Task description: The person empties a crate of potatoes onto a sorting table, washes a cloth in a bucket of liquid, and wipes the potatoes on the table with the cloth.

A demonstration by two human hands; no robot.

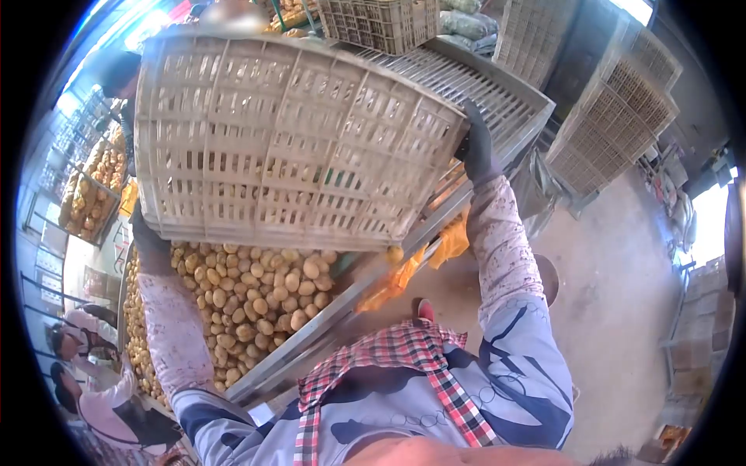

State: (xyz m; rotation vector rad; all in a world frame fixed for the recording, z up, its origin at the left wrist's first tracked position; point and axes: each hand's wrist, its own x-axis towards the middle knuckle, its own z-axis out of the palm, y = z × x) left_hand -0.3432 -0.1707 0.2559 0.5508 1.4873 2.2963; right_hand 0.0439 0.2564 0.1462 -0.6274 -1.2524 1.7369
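A pale slatted plastic crate (287, 147) is lifted in front of me, tilted, one broad slatted side facing me. At its lower left corner, my left hand (149, 235) in a dark grey glove grips the edge; most of its fingers are hidden. My right hand (479, 147), also gloved, is closed on the crate's right end. Below lies a heap of round yellow-brown produce, like potatoes (260, 299), in a metal-edged trough (272, 359). One loose piece (395, 255) shows by the crate's lower edge. Whether anything is inside the crate cannot be made out.
A slatted metal conveyor (489, 89) runs behind the crate, with another crate (381, 23) at its far end. Stacked crates (614, 116) stand to the right. Orange netting (449, 239) hangs from the trough's side. Other people (116, 404) are at the lower left.
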